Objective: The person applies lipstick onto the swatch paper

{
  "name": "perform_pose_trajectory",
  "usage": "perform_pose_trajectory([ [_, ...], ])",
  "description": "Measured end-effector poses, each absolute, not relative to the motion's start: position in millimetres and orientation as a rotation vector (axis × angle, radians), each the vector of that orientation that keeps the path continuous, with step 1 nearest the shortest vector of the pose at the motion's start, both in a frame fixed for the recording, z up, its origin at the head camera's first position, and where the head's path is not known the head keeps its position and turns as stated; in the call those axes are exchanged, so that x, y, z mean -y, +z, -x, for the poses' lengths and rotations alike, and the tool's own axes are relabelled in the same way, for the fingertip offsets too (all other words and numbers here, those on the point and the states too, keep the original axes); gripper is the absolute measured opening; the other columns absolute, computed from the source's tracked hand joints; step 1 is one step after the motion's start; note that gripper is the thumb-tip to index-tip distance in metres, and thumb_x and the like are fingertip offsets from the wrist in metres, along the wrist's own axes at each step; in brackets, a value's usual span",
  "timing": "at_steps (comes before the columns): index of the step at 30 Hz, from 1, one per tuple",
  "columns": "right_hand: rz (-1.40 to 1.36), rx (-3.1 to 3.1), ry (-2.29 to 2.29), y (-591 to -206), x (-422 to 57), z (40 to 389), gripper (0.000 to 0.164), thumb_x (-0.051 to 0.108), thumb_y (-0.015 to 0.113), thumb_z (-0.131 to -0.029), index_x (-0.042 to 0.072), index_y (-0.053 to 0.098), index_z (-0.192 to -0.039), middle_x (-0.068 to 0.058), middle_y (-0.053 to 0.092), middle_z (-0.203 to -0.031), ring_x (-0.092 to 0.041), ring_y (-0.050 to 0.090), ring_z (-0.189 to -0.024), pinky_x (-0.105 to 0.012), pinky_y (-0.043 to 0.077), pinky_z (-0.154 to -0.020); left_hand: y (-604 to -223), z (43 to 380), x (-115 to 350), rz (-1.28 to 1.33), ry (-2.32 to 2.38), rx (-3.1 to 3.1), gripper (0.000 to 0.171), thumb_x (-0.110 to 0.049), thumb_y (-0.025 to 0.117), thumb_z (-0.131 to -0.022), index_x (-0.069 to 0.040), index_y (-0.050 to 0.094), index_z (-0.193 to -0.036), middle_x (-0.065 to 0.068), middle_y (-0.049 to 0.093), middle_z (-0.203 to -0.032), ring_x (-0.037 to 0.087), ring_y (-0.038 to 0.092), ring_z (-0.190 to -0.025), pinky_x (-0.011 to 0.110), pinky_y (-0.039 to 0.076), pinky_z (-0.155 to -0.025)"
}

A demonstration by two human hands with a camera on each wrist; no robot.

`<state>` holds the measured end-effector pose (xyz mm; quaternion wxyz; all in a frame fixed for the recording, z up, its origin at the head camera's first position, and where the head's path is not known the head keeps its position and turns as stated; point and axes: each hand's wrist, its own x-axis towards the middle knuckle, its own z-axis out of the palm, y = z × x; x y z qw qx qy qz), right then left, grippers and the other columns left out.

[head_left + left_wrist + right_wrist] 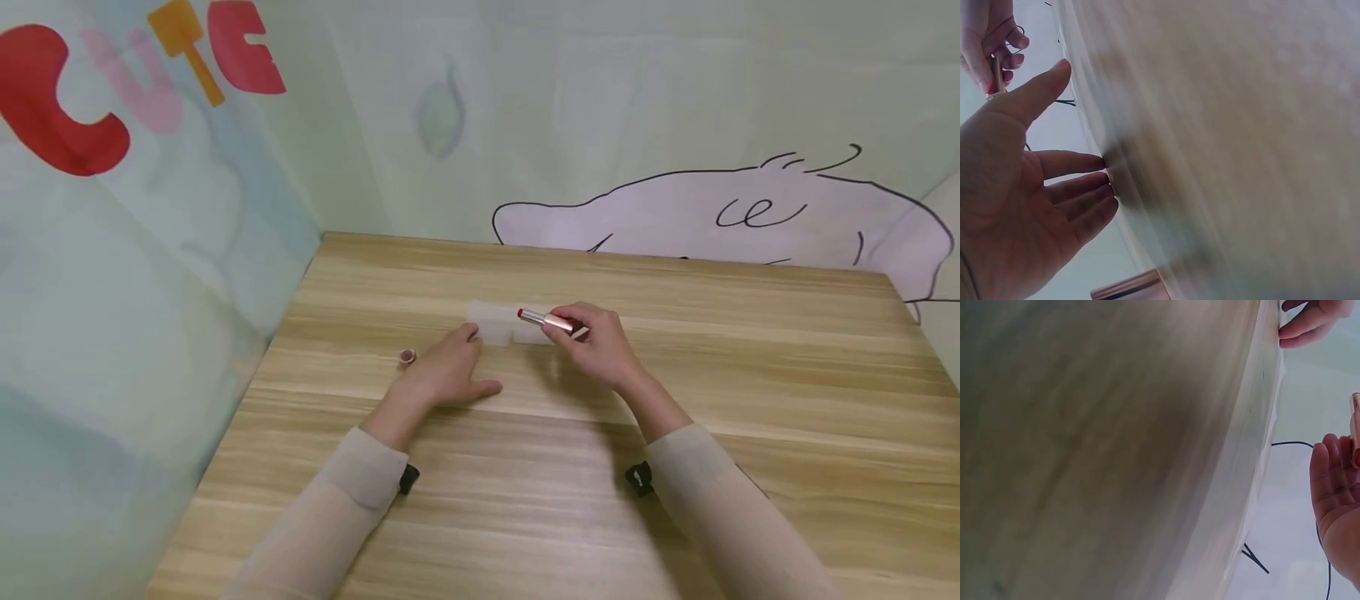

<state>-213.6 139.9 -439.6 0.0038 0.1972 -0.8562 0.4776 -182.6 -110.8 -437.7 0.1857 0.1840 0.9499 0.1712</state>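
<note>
In the head view, my right hand (596, 342) pinches an uncapped lipstick (551, 322) between thumb and fingers. Its red tip points left, over a thin whitish sheet, perhaps tissue or paper (491, 321), lying on the table. My left hand (442, 371) rests with its fingertips at the sheet's left edge, the thumb spread away. In the left wrist view the fingers of this left hand (1041, 194) are nearly straight and grip nothing. The lipstick's cap (407, 357) stands on the table left of my left hand, and the left wrist view also catches this coppery cap (1132, 287).
The wood-grain table (525, 500) reaches back to a wall covering (360, 125) with a cartoon drawing (675, 208) and coloured letters (67, 108). Each wrist carries a small black device.
</note>
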Motion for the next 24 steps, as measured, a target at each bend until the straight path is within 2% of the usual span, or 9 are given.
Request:
perform_pose_trajectory([
  [6, -0.666, 2.657, 1.420, -438.5, -135.5, 218.5, 0.019, 0.011, 0.075, -0.092, -0.002, 0.074, -0.105, -0.012, 0.071, -0.094, -0.021, 0.065, -0.080, -0.031, 0.057, -0.066, -435.3, 183.1, 111.0, -0.536, 0.465, -2.679, 0.076, -0.046, 0.071, -0.093, 0.010, 0.051, -0.140, 0.025, 0.030, -0.159, 0.036, 0.032, -0.147, 0.043, 0.025, -0.121],
  [16, -0.693, 2.674, 1.278, -434.5, -127.6, 226.3, 0.016, 0.016, 0.075, -0.093, 0.003, 0.075, -0.101, -0.007, 0.070, -0.087, -0.019, 0.064, -0.072, -0.030, 0.051, -0.061, -433.4, 183.5, 111.6, -0.540, 0.472, -2.679, 0.075, -0.042, 0.072, -0.093, 0.010, 0.049, -0.142, 0.025, 0.031, -0.159, 0.037, 0.033, -0.146, 0.043, 0.026, -0.121],
  [24, -0.683, 2.775, 1.134, -432.2, -117.9, 231.5, 0.021, 0.022, 0.073, -0.094, 0.004, 0.076, -0.105, -0.005, 0.070, -0.085, -0.020, 0.063, -0.074, -0.033, 0.049, -0.065, -435.9, 183.1, 111.3, -0.559, 0.456, -2.689, 0.075, -0.040, 0.072, -0.093, 0.011, 0.047, -0.143, 0.027, 0.033, -0.157, 0.037, 0.034, -0.146, 0.043, 0.027, -0.120],
])
